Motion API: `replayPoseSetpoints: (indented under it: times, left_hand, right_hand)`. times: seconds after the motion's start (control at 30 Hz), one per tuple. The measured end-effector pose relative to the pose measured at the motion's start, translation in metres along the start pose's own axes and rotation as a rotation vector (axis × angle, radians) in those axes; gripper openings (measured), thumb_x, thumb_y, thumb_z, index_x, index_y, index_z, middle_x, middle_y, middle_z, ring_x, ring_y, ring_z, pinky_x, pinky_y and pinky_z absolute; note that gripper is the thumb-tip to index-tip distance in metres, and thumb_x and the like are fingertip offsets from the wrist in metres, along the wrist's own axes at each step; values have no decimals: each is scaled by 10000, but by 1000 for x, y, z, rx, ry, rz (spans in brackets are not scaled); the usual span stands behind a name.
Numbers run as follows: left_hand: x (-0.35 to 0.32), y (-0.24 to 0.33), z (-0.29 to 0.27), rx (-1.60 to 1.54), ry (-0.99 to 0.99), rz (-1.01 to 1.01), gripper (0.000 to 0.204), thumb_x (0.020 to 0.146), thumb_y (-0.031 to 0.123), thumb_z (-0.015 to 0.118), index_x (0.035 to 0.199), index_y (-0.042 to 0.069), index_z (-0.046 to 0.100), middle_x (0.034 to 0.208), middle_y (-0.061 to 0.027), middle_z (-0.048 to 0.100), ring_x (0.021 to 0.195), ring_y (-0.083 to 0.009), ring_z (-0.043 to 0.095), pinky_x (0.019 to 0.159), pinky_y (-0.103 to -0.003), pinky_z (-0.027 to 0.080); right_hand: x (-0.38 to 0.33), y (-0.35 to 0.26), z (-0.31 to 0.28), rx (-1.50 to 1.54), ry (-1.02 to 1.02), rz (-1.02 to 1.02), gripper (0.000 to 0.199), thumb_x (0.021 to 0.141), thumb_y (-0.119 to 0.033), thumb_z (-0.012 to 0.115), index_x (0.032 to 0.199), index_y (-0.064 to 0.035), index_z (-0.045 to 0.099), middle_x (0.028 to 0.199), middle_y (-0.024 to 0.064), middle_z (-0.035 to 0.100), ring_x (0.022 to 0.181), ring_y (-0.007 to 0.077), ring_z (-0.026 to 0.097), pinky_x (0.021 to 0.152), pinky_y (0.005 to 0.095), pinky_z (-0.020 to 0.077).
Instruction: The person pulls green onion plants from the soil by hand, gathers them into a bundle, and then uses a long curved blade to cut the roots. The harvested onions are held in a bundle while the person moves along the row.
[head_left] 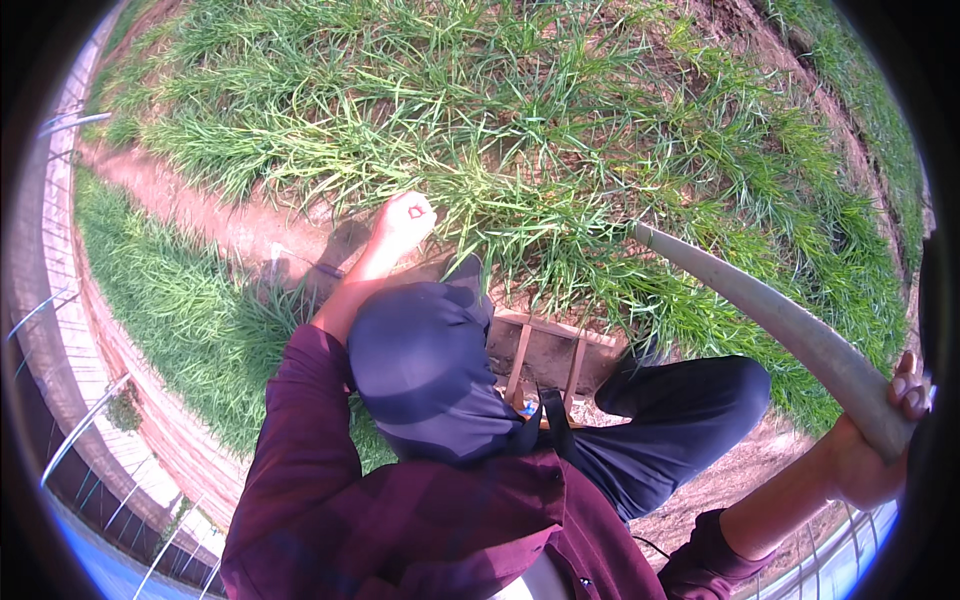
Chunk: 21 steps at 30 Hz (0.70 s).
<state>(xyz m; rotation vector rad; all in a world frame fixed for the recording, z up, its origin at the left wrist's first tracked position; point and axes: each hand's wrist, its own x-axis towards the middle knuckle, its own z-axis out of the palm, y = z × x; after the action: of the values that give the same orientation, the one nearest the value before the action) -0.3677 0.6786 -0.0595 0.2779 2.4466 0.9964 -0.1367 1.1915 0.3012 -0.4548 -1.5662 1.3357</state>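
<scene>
My left hand point(408, 214) is closed in a fist at the near edge of a patch of long green grass-like plants point(520, 150). Blades lie right against it; whether any are inside the fingers cannot be made out. At the far right, my right hand point(880, 430) wraps round the near end of a long, grey, slightly curved tool or handle point(770, 310). It narrows away from me toward the plants, where its far end meets the leaves. The picture does not show what kind of tool it is.
My dark-trousered knees point(425, 370) are bent close to the plants. Between them is a wooden frame point(545, 330) low on the soil. A bare soil strip point(200, 205) separates another green bed point(180, 290) at left. Wire fencing point(85, 425) curves along the left rim.
</scene>
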Motion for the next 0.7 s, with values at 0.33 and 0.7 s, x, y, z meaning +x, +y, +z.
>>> replayPoseSetpoints:
  times: [0.33,0.7]
  left_hand:
    - [-53,-9,-14,129,-355,-230,289,852,327,764,940,64,681,888,-123,698,862,-270,692,766,-386,533]
    - [-3,16,34,430,-16,-103,365,871,361,760,1060,82,621,1117,-145,648,1002,-373,663,838,-509,526]
  right_hand:
    - [0,0,0,2,-42,-3,348,912,-361,536,957,-29,629,883,111,543,869,263,568,1163,605,351]
    - [-4,-8,15,-46,-3,33,304,908,-295,513,909,-16,633,854,127,531,878,276,565,1175,614,341]
